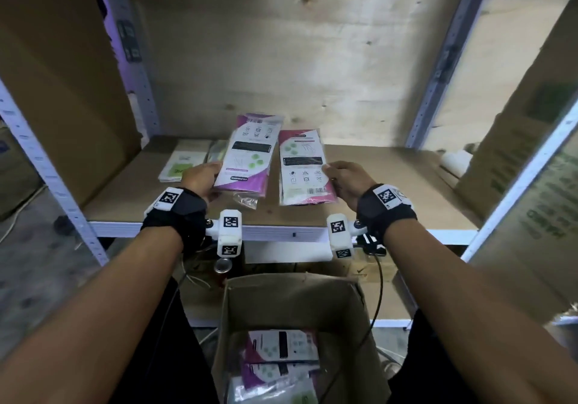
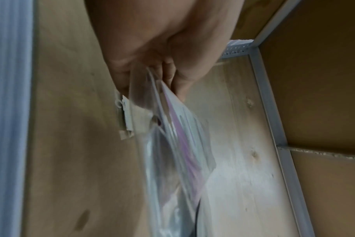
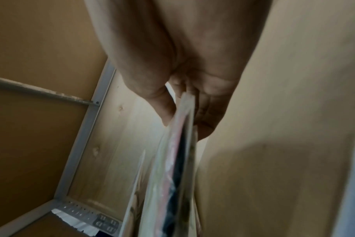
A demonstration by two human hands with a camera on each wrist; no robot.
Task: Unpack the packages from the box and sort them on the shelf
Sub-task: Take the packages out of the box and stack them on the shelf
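My left hand [image 1: 205, 178] grips a purple-and-white package [image 1: 250, 153] by its left edge, above the shelf board [image 1: 391, 184]. In the left wrist view the fingers [image 2: 178, 83] pinch that clear-wrapped package [image 2: 178, 144]. My right hand [image 1: 344, 178] grips a pink-and-white package [image 1: 301, 169] by its right edge, just right of the purple one. The right wrist view has the thumb and fingers [image 3: 211, 102] clamped on the package [image 3: 172, 168] edge. Below, the open cardboard box [image 1: 366, 325] holds several more packages [image 1: 281, 347].
Green-and-white flat packages [image 1: 184, 162] lie on the shelf at the left. A small clear bag [image 1: 245, 200] lies near the front edge. Large cardboard boxes stand at the left [image 1: 62, 75] and the right [image 1: 516, 141]. A plywood back panel [image 1: 297, 44] closes the shelf.
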